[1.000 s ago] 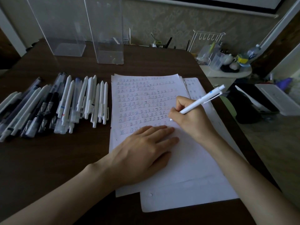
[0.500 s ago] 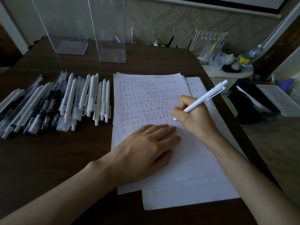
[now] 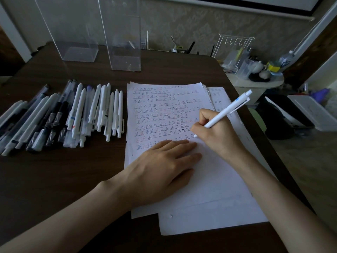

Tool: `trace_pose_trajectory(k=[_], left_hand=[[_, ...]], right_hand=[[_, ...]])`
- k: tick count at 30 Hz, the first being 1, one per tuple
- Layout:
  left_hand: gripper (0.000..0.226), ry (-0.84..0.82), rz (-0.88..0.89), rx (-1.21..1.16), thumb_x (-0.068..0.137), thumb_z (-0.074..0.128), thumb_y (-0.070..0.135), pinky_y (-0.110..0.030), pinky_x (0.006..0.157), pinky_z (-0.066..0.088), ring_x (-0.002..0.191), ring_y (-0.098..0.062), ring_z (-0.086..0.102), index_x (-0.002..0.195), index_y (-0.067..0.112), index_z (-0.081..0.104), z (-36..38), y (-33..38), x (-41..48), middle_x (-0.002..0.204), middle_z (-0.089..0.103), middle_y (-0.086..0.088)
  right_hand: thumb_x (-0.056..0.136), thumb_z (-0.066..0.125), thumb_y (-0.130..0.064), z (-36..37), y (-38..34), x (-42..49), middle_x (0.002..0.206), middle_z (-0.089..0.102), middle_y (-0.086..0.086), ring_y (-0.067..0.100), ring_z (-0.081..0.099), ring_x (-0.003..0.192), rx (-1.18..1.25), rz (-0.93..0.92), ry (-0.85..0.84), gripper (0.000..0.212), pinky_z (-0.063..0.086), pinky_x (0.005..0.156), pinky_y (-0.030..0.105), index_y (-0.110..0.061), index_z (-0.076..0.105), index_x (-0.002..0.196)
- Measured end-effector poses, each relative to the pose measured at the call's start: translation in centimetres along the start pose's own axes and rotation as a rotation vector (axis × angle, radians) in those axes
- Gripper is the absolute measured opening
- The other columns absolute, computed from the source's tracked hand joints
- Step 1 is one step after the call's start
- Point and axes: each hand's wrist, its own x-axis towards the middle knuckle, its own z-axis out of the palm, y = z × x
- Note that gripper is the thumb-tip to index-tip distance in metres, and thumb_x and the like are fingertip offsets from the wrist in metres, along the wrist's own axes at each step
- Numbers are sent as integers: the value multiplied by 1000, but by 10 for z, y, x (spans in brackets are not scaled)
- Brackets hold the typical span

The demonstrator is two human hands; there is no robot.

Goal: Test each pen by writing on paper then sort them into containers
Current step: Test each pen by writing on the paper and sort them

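Head view: right hand (image 3: 217, 132) pinches one white pen (image 3: 226, 113); left hand (image 3: 160, 168) lies spread on paper (image 3: 209, 189); two clear containers (image 3: 122, 33) stand behind.

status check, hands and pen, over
Right hand grips white pen, tip on paper. Left hand flat, pressing it down. Pen row and clear containers untouched, nothing in the way.

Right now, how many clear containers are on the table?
2. The left container stands at the back of the table; the right container stands beside it, beyond the pens. None looks hidden.
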Motion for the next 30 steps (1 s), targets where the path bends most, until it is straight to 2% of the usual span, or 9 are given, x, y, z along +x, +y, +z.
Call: trace_pose_trajectory(k=[3,7,10,12,15,17,20,25,30], left_hand=[[42,33,-1,6,94,35,33,-32,100,40,123,-21,50,125,15,58,-2,1,-1,132,55,-6],[36,142,-96,-22,91,37,30,-33,79,54,98,-18,62,102,14,68,-8,0,-2,108,67,1],[35,235,-241,-125,90,36,40,-36,65,52,86,-14,59,93,17,63,-14,-4,-3,93,63,7],[38,226,-312,-292,87,36,55,-34,72,50,92,-5,55,101,25,56,-17,-7,-5,98,60,13],[56,93,-294,-501,77,46,71,-18,82,47,110,4,49,122,39,35,-20,-8,-6,118,54,18],[68,51,-214,-471,75,53,69,-13,90,42,114,5,46,134,46,24,-18,-8,-6,123,53,14],[67,100,-120,-383,78,56,62,-19,91,40,110,1,49,138,38,36,-14,-10,-4,120,56,11],[58,135,-88,-370,82,56,54,-28,86,44,105,-8,54,132,24,51,-12,-12,-3,113,60,7],[52,180,-56,-221,88,49,50,-28,82,46,99,-12,57,126,14,55,-15,-12,-3,106,63,1]], right_hand=[[81,60,-3,-1,0,0,46,31,-5,9,39,49,13,17,27,42,31,51,25,-17,29,57],[85,65,-31,-5,-6,-3,41,50,2,12,47,38,198,3,56,35,39,44,20,-8,45,69],[83,69,-26,-4,-6,-2,51,59,4,11,55,45,176,2,41,23,45,49,21,-11,53,76],[84,69,-14,-5,-3,-1,70,66,3,6,62,61,187,-7,-7,11,51,59,22,-20,60,83],[87,60,-3,-7,-4,-1,91,69,-1,5,63,84,194,-24,-60,31,45,66,17,-31,63,98],[89,54,-3,-8,-6,-1,101,68,-1,7,61,94,186,-10,-77,33,44,67,15,-31,64,104],[86,52,-17,-6,-10,-4,102,67,2,8,59,93,232,-9,-85,25,45,63,16,-29,64,105],[83,53,-24,-4,-16,-8,98,66,3,8,58,90,254,-49,-108,28,51,67,32,-25,64,109],[88,54,-31,-1,-13,-8,99,63,-5,6,58,92,223,-73,-183,36,47,72,24,-26,58,124]])
